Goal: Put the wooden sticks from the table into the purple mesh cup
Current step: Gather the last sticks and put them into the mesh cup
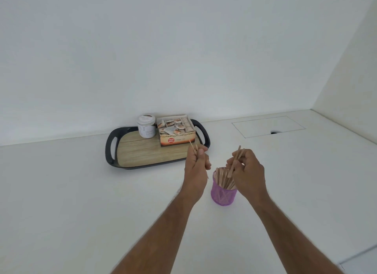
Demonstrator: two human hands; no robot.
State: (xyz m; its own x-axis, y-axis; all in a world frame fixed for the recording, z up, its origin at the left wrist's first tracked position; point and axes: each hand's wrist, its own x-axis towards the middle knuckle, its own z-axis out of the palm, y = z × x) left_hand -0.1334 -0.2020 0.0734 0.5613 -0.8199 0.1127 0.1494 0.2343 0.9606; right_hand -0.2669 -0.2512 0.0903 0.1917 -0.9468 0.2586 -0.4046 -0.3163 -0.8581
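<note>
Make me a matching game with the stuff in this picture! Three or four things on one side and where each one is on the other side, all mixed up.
Things:
1. white jar
2. purple mesh cup
3. left hand
4. right hand

Places:
A. between the two wrists, full of sticks
B. on the tray, beside the box
C. over the cup, holding sticks
D. near the tray's corner, holding sticks

Pairs: 1-B, 2-A, 3-D, 4-C

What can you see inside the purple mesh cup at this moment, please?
The purple mesh cup holds many wooden sticks standing upright, tops above the rim. The right hand covers part of its opening; the bottom is hidden.
</note>
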